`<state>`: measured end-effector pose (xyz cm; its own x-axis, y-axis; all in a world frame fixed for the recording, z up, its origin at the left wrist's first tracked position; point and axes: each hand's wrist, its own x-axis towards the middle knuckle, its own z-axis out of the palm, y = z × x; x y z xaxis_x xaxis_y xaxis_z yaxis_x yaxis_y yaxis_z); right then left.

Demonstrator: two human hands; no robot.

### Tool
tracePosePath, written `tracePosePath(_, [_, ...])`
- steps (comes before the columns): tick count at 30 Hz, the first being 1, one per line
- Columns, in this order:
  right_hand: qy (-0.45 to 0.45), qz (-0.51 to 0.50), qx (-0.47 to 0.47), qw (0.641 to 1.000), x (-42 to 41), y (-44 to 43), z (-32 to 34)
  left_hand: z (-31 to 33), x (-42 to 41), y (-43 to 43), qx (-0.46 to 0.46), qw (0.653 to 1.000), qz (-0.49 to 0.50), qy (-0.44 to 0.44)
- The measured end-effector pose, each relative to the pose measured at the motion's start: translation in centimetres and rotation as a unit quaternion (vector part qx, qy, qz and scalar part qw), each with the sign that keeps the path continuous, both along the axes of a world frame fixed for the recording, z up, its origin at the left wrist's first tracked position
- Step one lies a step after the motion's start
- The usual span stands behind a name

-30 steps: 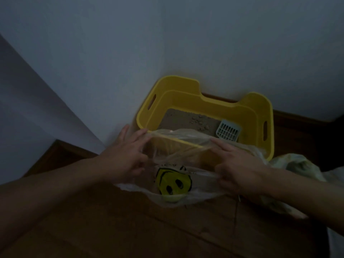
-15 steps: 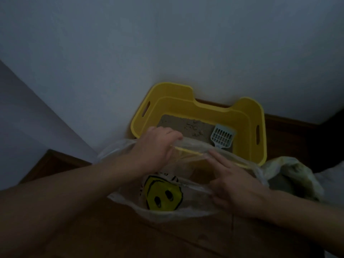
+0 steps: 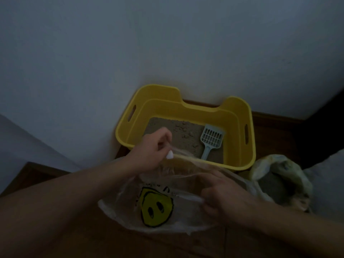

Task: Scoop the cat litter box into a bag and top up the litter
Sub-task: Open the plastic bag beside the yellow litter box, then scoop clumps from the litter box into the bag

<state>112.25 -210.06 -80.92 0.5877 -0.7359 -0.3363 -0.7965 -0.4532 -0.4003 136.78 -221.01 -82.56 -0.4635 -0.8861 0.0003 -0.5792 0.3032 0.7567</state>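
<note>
Left hand [image 3: 150, 151]: curled fingers pinch the far rim of the clear smiley-face bag [image 3: 186, 215]. Right hand [image 3: 221, 197]: curled fingers pinch its near rim. Bag mouth lies between them, just before the yellow litter box [image 3: 186, 107]; scoop [image 3: 211, 140] rests on litter [image 3: 163, 125] inside.

The left hand [image 3: 150, 153] has lifted the plastic bag [image 3: 167, 211]'s far edge higher. The right hand [image 3: 221, 194] now pinches the near edge, opening the mouth wider.

Yellow smiley face [image 3: 156, 207] on the plastic bag [image 3: 188, 216]; print above unreadable
</note>
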Motion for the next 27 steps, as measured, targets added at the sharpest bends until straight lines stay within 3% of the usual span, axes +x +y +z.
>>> tracePosePath(3, [-0.013,-0.002,-0.004,1.000,-0.1,-0.2,-0.5,0.1,0.2,-0.6,-0.036,0.999,0.010,-0.022])
tracePosePath(9, [-0.039,-0.021,-0.038,0.998,0.3,-0.7,-1.4,1.0,1.8,-0.5,-0.197,0.960,-0.068,-0.189])
tracePosePath(13, [-0.043,-0.039,-0.044,0.997,0.2,-1.2,-1.6,0.9,3.3,-0.1,-0.144,0.951,-0.113,-0.249])
tracePosePath(22, [0.009,-0.039,-0.102,0.994,0.2,-2.1,-0.3,0.0,2.7,-1.6,-0.067,0.964,-0.112,-0.231])
tracePosePath(27, [-0.074,-0.090,-0.113,0.987,0.3,-3.3,0.8,-0.6,2.9,-1.6,-0.064,0.974,-0.108,-0.189])
